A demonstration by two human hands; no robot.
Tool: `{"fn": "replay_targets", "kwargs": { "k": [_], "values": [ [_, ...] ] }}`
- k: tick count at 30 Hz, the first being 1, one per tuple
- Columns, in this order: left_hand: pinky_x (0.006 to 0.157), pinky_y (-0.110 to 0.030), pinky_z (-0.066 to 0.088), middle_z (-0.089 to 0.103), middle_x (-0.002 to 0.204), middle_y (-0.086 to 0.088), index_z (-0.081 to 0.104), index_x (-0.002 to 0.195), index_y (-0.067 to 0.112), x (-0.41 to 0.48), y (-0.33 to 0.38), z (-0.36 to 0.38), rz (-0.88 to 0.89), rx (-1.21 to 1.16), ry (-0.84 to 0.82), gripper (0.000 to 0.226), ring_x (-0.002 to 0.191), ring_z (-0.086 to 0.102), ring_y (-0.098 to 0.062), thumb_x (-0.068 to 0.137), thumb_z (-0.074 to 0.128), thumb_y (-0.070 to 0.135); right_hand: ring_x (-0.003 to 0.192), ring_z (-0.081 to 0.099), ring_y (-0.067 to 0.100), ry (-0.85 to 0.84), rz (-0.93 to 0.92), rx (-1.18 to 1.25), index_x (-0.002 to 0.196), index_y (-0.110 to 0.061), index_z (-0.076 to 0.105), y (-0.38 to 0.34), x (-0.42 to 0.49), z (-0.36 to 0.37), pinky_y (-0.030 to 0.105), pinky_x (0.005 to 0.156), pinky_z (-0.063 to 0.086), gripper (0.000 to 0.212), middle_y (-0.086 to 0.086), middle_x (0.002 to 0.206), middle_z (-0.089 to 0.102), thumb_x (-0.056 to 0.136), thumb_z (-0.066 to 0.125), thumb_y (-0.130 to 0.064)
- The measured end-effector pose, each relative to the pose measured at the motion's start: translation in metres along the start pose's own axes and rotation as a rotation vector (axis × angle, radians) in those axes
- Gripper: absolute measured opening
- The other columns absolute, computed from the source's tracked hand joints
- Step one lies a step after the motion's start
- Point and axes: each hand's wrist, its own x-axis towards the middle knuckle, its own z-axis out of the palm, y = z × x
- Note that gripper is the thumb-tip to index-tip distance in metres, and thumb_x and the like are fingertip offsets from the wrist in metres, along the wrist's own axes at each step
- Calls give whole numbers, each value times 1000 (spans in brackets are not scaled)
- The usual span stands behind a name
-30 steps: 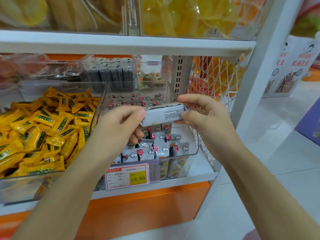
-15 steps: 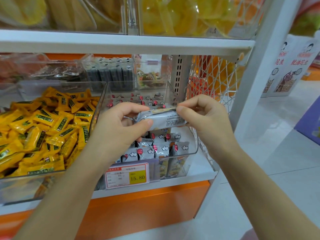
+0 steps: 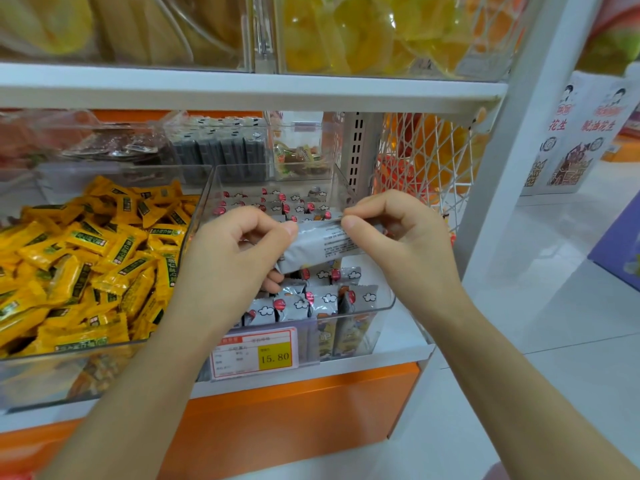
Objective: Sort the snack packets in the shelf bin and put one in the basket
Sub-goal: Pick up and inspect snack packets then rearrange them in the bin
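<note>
Mid-frame, my left hand (image 3: 239, 258) and right hand (image 3: 391, 237) each pinch an end of one grey packet (image 3: 318, 247), holding it above the clear bin (image 3: 384, 306), probably to check it before placing

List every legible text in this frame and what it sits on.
"15.80": yellow patch of the price tag on the clear bin; remaining print too small.
"花生": white display box, far right.
"脱油花生": same box, further right.
Unreadable, blurred: print on the grey packet and yellow packets.
</note>
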Motion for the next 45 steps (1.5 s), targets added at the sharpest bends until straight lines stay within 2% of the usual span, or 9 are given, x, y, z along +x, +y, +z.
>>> {"fn": "replay_targets", "kwargs": {
  "k": [12,17,20,23,26,31,35,38,45],
  "values": [
    [59,-19,53,67,85,18,58,116,34,0,-4,7,-2,106,-141,38,59,63,0,81,67,23,70,66,14,82,130,123,77,-21,70,1,2,-1,23,56,55,11,-2,73,69,85,66,-14],
    [43,-8,38,60,58,6,60,116,26,3,-5,9,18,41,-83,27,44,52,4,89,55,23,84,70,17,-150,173,238,117,-23,61,2,6,-15,22,68,56,39,5,100,70,82,69,-9],
    [41,-5,33,60,63,8,58,122,23,5,-5,15,31,63,-77,32,45,51,7,90,52,29,77,67,10,-136,123,138,110,-24,57,2,9,-18,19,62,53,36,3,99,68,81,68,-5],
    [71,-2,40,58,106,17,42,136,28,5,-8,23,76,214,-102,49,86,51,18,89,52,37,76,65,14,62,129,87,99,-16,58,4,14,-23,21,62,53,23,7,91,68,81,69,-7],
    [104,-35,30,49,132,10,42,136,28,5,-17,25,189,673,-217,49,128,35,-10,90,45,45,75,57,-1,113,37,-154,95,-20,58,7,19,-28,16,68,49,20,-10,85,62,81,69,-10],
    [111,-36,13,35,148,11,45,135,29,4,-25,26,190,874,-369,46,139,21,-8,95,30,47,81,54,12,-88,-39,-471,103,-20,58,9,22,-26,31,76,46,25,-7,87,59,81,70,-17],
    [113,-39,18,35,148,9,47,133,30,4,-26,24,194,855,-365,44,138,24,-8,95,32,45,90,50,11,-220,-157,-591,105,-13,63,9,24,-13,20,79,35,29,-6,94,55,78,73,-18],
    [112,-39,20,37,147,9,48,133,29,4,-26,24,197,840,-369,44,137,25,-9,95,32,44,105,54,18,-373,-122,-767,112,-14,63,13,28,-4,37,103,33,35,-1,109,61,80,71,-26],
    [105,-32,20,48,136,9,59,121,23,2,-27,22,226,779,-336,38,131,30,-7,96,36,39,123,37,20,-663,-124,-1056,119,-33,62,20,32,2,41,107,20,36,-3,117,63,94,43,-15]
  ]
}}
